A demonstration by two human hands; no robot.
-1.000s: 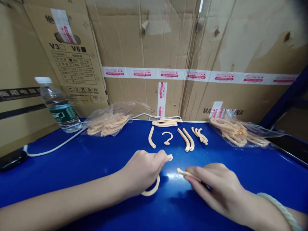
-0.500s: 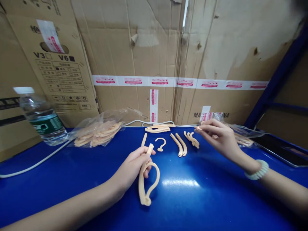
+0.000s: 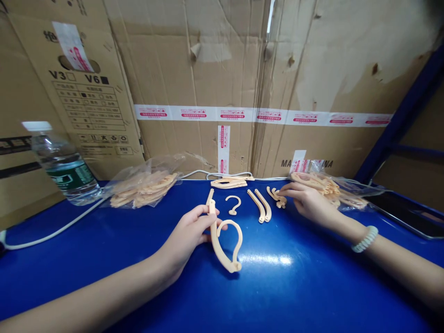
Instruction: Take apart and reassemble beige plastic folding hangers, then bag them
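Note:
My left hand [image 3: 192, 226] is closed on a peach plastic hanger arm [image 3: 217, 247], gripping its upper part. A curved hook [image 3: 240, 240] is joined to the lower end of that arm and loops up beside my fingers. My right hand [image 3: 307, 201] reaches to a small heap of curved plastic pieces [image 3: 280, 200], fingertips together at its right side. Whether a piece is between those fingertips is hidden. Between the hands lie a loose hook [image 3: 233, 212] and two hanger arms [image 3: 262, 212] side by side. Another straight piece [image 3: 210, 196] lies just behind my left hand.
More peach parts [image 3: 227, 183] lie at the table's back. Clear bags of parts stand left [image 3: 145, 190] and right [image 3: 321, 182]. A water bottle [image 3: 69, 173], a white cable [image 3: 58, 231] and a dark phone [image 3: 405, 215] are around. Cardboard [image 3: 194, 83] walls the back of the blue table [image 3: 294, 296].
My left hand has turned the hanger arm so its hooked end swings right and up. My right hand has lowered from above the table to the heap of curved pieces.

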